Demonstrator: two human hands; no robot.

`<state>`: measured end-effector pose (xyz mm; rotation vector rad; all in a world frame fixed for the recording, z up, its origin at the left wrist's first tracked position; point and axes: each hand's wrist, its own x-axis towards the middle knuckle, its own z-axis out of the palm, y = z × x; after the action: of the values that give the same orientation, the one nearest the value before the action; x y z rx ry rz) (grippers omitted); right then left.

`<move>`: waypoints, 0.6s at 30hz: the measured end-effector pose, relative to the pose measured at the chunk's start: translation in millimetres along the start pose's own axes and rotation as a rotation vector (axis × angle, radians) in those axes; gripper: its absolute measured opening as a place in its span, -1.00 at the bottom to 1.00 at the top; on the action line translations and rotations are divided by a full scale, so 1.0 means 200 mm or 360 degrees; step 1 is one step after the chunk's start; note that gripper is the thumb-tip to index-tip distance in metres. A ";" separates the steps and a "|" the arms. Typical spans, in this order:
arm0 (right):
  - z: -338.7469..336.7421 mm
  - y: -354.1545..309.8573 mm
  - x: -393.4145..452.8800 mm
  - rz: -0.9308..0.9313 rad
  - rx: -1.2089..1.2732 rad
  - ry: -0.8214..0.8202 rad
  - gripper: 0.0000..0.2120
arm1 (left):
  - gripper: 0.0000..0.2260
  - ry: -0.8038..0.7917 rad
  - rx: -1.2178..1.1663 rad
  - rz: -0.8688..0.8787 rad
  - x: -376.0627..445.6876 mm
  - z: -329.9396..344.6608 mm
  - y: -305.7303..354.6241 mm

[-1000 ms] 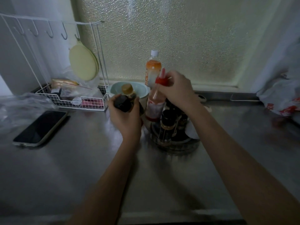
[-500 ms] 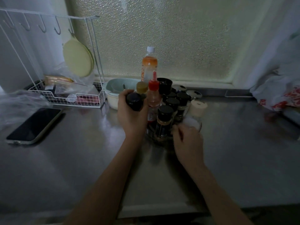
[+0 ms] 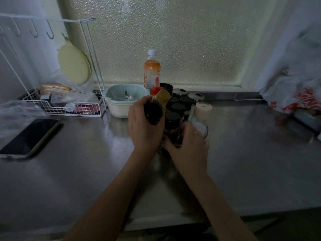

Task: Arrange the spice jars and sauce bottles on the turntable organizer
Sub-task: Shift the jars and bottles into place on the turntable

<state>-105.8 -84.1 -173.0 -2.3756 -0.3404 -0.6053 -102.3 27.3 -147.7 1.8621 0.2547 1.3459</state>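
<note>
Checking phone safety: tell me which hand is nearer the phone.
Left. The left hand, gripping a dark bottle, is right of the phone; the right hand lies farther right.

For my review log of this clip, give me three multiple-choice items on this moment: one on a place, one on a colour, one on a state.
1. Where does the phone lie?
A. on the counter at the left
B. in the wire rack
C. in the bowl

2. What colour is the nozzle cap of the sauce bottle behind the jars?
A. green
B. red
C. blue

3. What is the left hand doing?
A. resting flat on the counter
B. holding the phone
C. gripping a dark-capped bottle

Answers:
1 A, the phone rests on the steel counter, in front of the wire rack.
2 B, the pointed cap is red.
3 C, its fingers wrap the bottle beside the jar cluster.
</note>
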 end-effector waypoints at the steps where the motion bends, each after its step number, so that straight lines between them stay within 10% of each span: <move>1: 0.02 0.00 0.02 0.0070 0.0035 -0.0035 -0.59 | -0.62 0.0025 -0.0004 0.0001 0.00 0.00 0.01; 10: -0.10 0.07 0.09 0.0200 0.0470 0.0355 -0.72 | -0.61 -0.0005 -0.0183 -0.0129 -0.01 -0.01 0.08; 18: -0.03 0.11 0.14 0.0231 0.0426 0.0173 -0.65 | -0.65 -0.0092 -0.0160 -0.0219 0.00 0.02 0.05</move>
<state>-75.8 -102.9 -166.2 -2.0812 -0.1860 -0.5795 -100.9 18.6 -142.1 1.7638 0.2748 1.1882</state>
